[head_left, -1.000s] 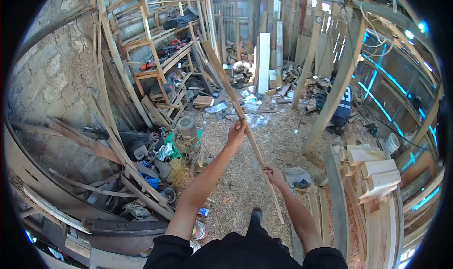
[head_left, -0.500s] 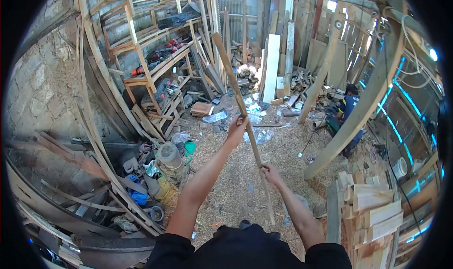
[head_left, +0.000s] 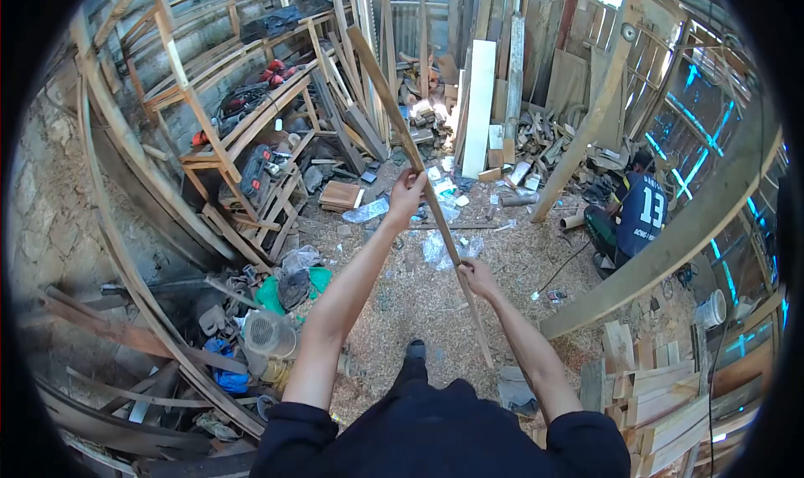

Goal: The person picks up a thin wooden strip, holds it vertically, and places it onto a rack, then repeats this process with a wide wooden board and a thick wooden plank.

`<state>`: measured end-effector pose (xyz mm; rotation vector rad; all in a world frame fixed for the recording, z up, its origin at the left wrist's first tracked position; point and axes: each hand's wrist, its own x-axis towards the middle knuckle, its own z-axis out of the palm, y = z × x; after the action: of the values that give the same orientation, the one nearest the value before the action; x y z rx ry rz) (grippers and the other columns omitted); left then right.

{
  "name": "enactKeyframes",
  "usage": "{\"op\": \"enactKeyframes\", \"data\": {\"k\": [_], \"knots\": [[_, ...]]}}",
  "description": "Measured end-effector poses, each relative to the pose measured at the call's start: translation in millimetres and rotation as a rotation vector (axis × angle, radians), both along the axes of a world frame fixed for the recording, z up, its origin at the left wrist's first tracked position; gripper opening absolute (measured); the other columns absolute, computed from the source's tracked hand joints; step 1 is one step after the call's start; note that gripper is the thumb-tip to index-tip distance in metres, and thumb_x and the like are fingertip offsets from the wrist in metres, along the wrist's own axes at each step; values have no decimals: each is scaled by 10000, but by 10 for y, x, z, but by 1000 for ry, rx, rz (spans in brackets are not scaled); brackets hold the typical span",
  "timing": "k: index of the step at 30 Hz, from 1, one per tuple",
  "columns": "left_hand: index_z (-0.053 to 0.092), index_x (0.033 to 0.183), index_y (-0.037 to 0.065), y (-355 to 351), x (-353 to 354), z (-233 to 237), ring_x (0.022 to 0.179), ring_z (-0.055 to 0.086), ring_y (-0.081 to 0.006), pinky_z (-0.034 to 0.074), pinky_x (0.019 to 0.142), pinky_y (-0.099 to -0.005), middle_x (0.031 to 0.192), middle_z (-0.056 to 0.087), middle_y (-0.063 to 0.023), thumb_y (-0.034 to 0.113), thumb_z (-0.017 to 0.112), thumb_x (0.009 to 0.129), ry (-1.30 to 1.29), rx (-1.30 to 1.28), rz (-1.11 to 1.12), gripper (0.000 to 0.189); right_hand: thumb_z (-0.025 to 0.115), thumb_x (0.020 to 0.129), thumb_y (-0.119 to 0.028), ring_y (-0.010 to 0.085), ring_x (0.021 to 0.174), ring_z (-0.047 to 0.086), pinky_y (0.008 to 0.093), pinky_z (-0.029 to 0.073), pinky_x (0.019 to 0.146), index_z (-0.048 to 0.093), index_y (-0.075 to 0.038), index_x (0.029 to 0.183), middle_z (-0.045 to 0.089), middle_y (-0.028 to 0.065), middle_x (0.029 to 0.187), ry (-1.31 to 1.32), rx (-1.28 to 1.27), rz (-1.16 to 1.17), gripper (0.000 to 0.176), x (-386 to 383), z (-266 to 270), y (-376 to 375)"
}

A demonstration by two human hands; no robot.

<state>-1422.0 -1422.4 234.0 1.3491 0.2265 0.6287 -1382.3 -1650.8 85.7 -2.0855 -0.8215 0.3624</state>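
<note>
A long, thin wooden strip [head_left: 437,212] runs slantwise in front of my body, its upper end far out and its lower end over the shavings on the floor. My left hand [head_left: 408,196] grips it around the middle. Lower down, my right hand [head_left: 477,277] has its fingers closed on the same strip. The strip touches nothing else that I can make out.
A person [head_left: 636,214] in a numbered shirt crouches at the right, behind a slanted post [head_left: 670,248]. Stacked boards [head_left: 662,398] lie lower right. Shelving with tools [head_left: 243,113] stands upper left. A bucket-like container [head_left: 268,334] and rubbish lie lower left.
The view has shifted forward, and a foot now shows below. The strip and both hands sit slightly differently in view, with my left hand farther up and left. Both hands still hold the strip.
</note>
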Motion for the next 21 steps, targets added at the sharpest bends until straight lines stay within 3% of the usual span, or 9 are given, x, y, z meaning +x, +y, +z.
{"op": "enactKeyframes", "data": {"k": [8, 11, 13, 14, 15, 21], "knots": [[447, 1096, 44, 912, 1246, 267, 825, 559, -129, 479, 739, -304, 898, 571, -41, 252, 521, 867, 34, 16, -13, 319, 540, 817, -214, 227, 860, 590, 323, 449, 754, 572, -61, 1045, 614, 147, 918, -22, 50, -49, 277, 1272, 153, 994], [441, 1099, 39, 1281, 1642, 258, 827, 561, -132, 475, 751, -303, 909, 572, -48, 240, 513, 873, 29, 53, -6, 311, 533, 817, -220, 233, 857, 590, 325, 447, 759, 571, -61, 1038, 614, 147, 915, 30, 34, -56, 275, 1599, 446, 1348], [442, 1098, 38, 1481, 1866, 265, 823, 560, -128, 475, 741, -299, 906, 570, -43, 245, 517, 872, 26, 26, -1, 316, 526, 793, -248, 279, 855, 591, 352, 447, 756, 583, -84, 1028, 619, 143, 907, -8, 22, -68, 292, 1872, 379, 1567], [452, 1089, 37, 1592, 1986, 259, 812, 558, -123, 478, 721, -293, 907, 567, -35, 246, 517, 872, 29, 61, 15, 307, 511, 824, -255, 248, 856, 589, 333, 444, 760, 566, -49, 1034, 614, 147, 903, -107, 87, -30, 299, 2174, 16, 1727], [452, 1089, 37, 1694, 2131, 226, 812, 558, -123, 478, 721, -293, 907, 567, -35, 246, 517, 872, 25, 64, 26, 307, 511, 824, -255, 248, 856, 589, 333, 444, 760, 566, -49, 1034, 614, 147, 903, -110, 91, -20, 299, 2314, 9, 1825], [485, 1048, 35, 2359, 3165, 92, 817, 537, -121, 474, 684, -286, 911, 569, -45, 255, 526, 865, 69, 102, 67, 289, 519, 811, -240, 258, 845, 590, 336, 447, 754, 574, -18, 997, 609, 159, 903, 42, 114, 31, 295, 3332, -88, 2496]]}}
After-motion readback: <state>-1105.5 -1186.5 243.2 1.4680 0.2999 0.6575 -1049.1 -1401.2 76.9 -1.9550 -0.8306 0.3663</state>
